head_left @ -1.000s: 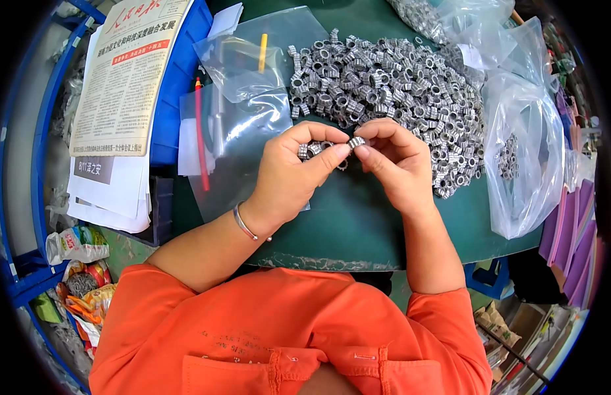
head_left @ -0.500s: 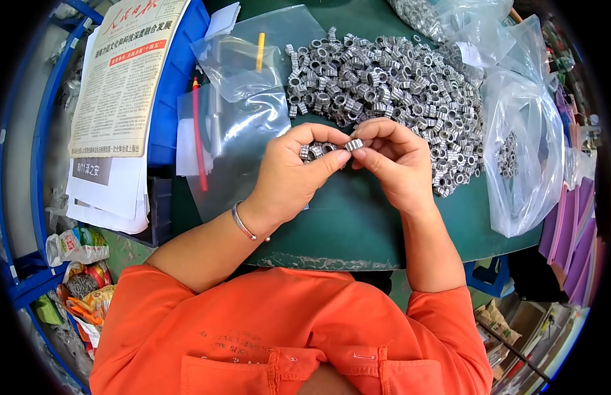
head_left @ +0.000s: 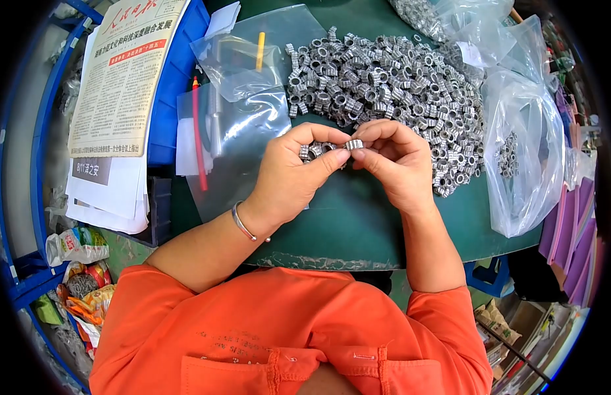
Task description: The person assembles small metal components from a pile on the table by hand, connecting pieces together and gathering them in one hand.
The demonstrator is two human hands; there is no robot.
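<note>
A small ribbed metal ring (head_left: 354, 144) is pinched between the thumbs and fingertips of both hands, just in front of a large heap of similar rings (head_left: 391, 85). My left hand (head_left: 285, 174) is closed, with a few more metal rings (head_left: 313, 151) tucked in its curled fingers. On the other side, my right hand (head_left: 403, 164) grips the ring by thumb and index finger, the other fingers bent behind. The hands' undersides and part of the rings in the left palm are hidden.
Clear plastic sheets (head_left: 249, 125) with a red pencil (head_left: 199, 138) and a yellow stick (head_left: 260, 51) lie left on the green table (head_left: 332, 230). A newspaper (head_left: 121, 85) rests on a blue bin (head_left: 177, 92). A plastic bag (head_left: 523, 151) with rings stands right.
The pinched ring has turned slightly between the fingertips and sits more level. Both hands have otherwise stayed in place.
</note>
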